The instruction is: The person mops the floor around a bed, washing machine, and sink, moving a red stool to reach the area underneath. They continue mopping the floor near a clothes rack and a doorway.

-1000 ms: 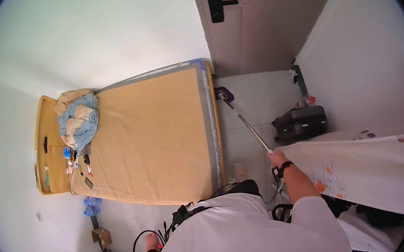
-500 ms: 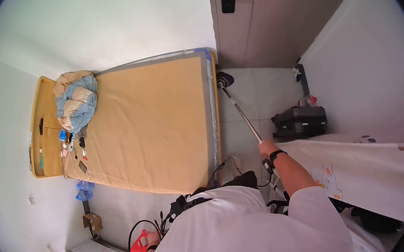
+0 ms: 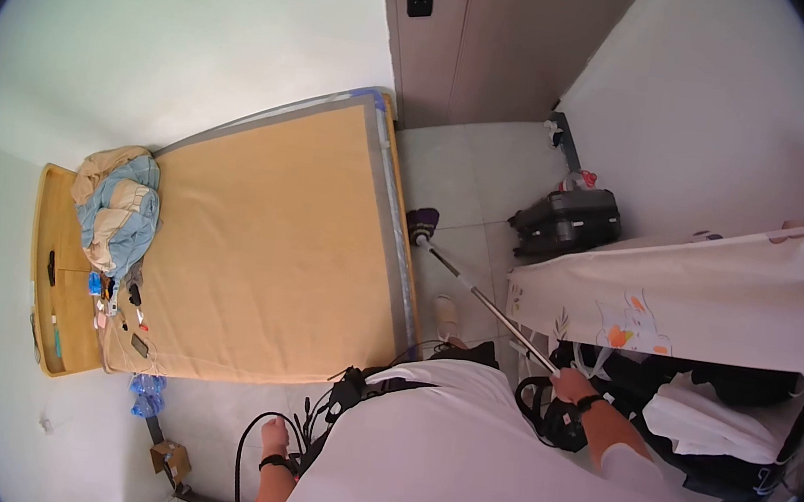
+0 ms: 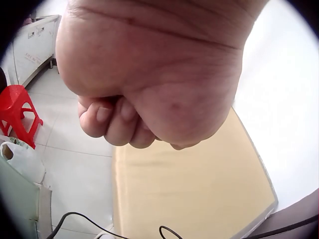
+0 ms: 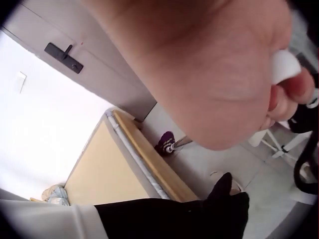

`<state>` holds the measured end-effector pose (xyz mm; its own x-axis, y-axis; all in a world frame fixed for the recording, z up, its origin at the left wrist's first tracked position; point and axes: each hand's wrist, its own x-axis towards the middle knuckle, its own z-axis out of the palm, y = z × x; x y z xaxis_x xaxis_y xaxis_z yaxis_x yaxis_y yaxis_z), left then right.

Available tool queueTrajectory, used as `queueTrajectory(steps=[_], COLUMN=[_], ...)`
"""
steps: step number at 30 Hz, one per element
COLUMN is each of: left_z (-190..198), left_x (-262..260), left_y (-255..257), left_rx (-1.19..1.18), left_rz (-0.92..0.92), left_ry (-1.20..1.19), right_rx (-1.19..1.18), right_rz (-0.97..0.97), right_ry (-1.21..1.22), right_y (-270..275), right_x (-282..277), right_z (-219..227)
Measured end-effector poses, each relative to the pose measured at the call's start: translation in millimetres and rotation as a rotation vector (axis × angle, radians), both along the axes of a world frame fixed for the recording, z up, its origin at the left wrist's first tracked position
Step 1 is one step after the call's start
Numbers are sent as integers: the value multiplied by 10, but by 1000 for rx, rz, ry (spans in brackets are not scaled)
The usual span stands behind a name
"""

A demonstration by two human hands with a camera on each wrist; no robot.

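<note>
My right hand [image 3: 574,385] grips the upper end of a mop [image 3: 486,304] with a metal pole. A white end of the handle [image 5: 285,66] shows between the curled fingers in the right wrist view. The purple mop head [image 3: 421,225] lies on the tiled floor, right beside the wooden side of the bed [image 3: 263,234]. My left hand [image 3: 275,434] is off to the left of the body, past the bed's near edge. In the left wrist view, its fingers [image 4: 119,124] are curled toward the palm with nothing seen in them.
A dark suitcase [image 3: 571,222] stands by the right wall, near a white curtain [image 3: 678,295] with clothes below it. The door [image 3: 508,43] is at the far end. A blue and beige quilt [image 3: 126,207] lies on the bed. A red stool [image 4: 17,109] stands at the left.
The right hand has drawn back toward the body and to the right. The mop head has slid along the bed's side, away from the door. The view has shifted slightly.
</note>
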<state>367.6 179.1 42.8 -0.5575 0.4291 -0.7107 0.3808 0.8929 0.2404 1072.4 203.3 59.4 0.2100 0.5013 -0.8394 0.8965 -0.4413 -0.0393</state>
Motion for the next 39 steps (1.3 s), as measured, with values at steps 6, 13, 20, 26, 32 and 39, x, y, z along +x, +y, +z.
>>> queueTrajectory(steps=[6,13,20,26,32,39], left_z=[-184,-80,-163,57,103,1], left_x=[-77,38,129,296,249,202], left_y=[36,83,224,256,-311,-1300], left_rx=[-10,146,44,11,12,-284], left_rz=[-26,-368,-24,-109,-419,-963], left_ry=[-73,-86,-144,68,213,287], right_rx=[-110,-127,-103,-106,-123,401], right_rz=[-306,-432,-444,-229,-1041,1308], right_ry=[-10,20,106,474,630,-108], right_y=[-1234,-2485,-1876,-555,1284,2851], right_x=[61,-172,-191,82,174,718], right_z=[107,93,-383,-1111,-1083,-2503])
